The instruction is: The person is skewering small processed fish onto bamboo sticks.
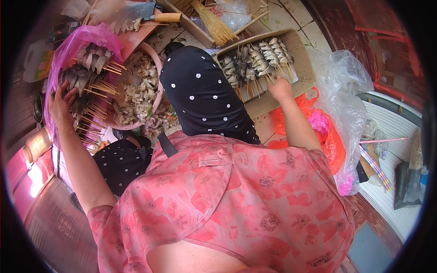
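At the left, my left hand (62,103) rests with fingers apart against the skewered pieces of grey and white food (80,76) piled in a pink plastic bag (90,34). Their wooden sticks point right. My right hand (280,88) is at the stick ends of more skewers (261,58), which lie in rows in a cardboard box (302,61). Its fingertips touch the sticks; whether they grip one cannot be told. Between the hands, left of my knee, a pink basin (158,65) holds pale scraps (136,87).
A cleaver with a wooden handle (167,17) lies on a board (136,37) at the upper left. A straw brush (213,25) leans in another box (191,25). Red plastic bags (331,143) and a clear plastic bag (341,75) lie at the right. Scraps litter the tiled floor.
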`<state>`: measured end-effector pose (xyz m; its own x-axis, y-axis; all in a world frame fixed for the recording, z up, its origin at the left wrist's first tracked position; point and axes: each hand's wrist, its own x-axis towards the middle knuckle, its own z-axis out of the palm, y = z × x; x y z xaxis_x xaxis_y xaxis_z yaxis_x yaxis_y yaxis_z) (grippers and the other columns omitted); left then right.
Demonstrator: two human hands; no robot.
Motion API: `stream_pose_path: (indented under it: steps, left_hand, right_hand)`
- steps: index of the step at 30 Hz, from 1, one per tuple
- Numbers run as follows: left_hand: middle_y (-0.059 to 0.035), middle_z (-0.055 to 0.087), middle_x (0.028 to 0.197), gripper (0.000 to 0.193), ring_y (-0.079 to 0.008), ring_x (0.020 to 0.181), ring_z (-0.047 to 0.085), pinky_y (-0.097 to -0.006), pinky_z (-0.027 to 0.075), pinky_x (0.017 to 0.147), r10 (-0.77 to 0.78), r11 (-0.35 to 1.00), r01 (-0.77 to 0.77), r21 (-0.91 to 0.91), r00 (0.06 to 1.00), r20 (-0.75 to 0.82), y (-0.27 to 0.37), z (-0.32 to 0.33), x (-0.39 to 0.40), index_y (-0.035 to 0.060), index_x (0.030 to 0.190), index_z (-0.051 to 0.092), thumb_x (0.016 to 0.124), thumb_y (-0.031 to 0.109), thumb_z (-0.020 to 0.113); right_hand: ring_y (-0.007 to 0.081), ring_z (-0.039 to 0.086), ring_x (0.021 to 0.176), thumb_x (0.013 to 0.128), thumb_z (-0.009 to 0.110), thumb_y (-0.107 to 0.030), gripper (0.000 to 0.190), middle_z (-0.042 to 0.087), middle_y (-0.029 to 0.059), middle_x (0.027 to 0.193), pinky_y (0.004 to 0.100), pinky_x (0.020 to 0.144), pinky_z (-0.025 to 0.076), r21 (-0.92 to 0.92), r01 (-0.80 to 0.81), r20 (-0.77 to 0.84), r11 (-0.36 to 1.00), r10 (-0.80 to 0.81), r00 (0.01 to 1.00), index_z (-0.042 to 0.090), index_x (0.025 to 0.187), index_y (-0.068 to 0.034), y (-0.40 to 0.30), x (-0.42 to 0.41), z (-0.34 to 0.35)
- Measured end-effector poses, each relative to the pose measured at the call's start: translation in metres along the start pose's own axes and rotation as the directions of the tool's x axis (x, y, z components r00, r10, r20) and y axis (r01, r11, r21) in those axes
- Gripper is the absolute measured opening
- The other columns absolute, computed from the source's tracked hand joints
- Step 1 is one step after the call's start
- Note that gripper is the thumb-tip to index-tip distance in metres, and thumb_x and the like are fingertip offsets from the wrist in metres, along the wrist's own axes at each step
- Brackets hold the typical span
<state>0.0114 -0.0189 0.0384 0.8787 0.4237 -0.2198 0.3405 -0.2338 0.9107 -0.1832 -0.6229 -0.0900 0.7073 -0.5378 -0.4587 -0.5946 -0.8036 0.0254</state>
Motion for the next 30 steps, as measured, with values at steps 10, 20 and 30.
stream_pose_path:
  steps: [10, 20, 30]
  left_hand:
    - [-0.0113, 0.065, 0.113, 0.027, -0.0208, 0.080, 0.069, -0.0236, 0.053, 0.062, -0.008, 1.000, 0.008, 0.020, 1.000, 0.000, 0.004, 0.004, -0.001, 0.0010, 0.116, 0.045, 0.097, 0.020, 0.047]
    - [-0.0132, 0.064, 0.113, 0.028, -0.0220, 0.079, 0.069, -0.0259, 0.053, 0.063, -0.020, 1.000, 0.020, 0.003, 1.000, -0.006, 0.000, 0.002, -0.001, -0.0003, 0.116, 0.046, 0.097, 0.019, 0.048]
    - [-0.0126, 0.065, 0.112, 0.027, -0.0216, 0.080, 0.069, -0.0261, 0.053, 0.064, -0.003, 1.000, 0.003, 0.000, 1.000, -0.014, -0.002, 0.001, -0.001, -0.0005, 0.116, 0.046, 0.097, 0.019, 0.047]
  right_hand:
    - [0.0349, 0.051, 0.114, 0.077, 0.068, -0.037, 0.056, 0.054, 0.0218, 0.118, 0.0406, 0.097, 0.042, 0.262, 0.097, 0.015, 0.960, -0.105, 0.994, 0.052, 0.113, 0.001, -0.054, -0.055, 0.048]
    - [0.0352, 0.055, 0.112, 0.071, 0.073, -0.035, 0.068, 0.057, 0.0236, 0.116, 0.0402, 0.096, 0.044, 0.432, -0.182, 0.043, 0.883, 0.181, 0.983, 0.044, 0.122, 0.002, -0.090, -0.038, 0.066]
    - [0.0384, 0.060, 0.102, 0.074, 0.063, -0.025, 0.065, 0.062, 0.0260, 0.108, 0.0427, 0.091, 0.046, 0.405, -0.177, 0.030, 0.897, 0.180, 0.983, 0.036, 0.129, -0.001, -0.088, -0.034, 0.071]
